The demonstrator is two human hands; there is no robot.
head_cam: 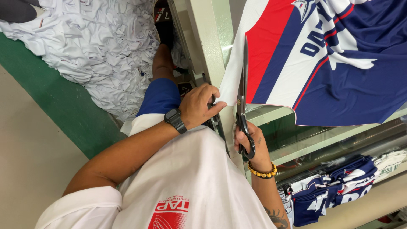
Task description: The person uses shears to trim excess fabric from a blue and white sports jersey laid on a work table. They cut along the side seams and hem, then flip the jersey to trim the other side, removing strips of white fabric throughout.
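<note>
With the left hand (pixel 198 106) pinching the printed fabric panel (pixel 322 59) edge and the right hand (pixel 250 142) closed through the scissors (pixel 243 97) handles, blades pointing to 12 o'clock, the cut may wander if the pinch slackens.

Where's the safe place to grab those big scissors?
Probably by the black loop handles at the near end, where the right hand has them. The scissors point away from the person, with long blades running up along the white edge of the cloth, so come from the near side, behind the blades. The left hand pinches the cloth edge beside them.
</note>
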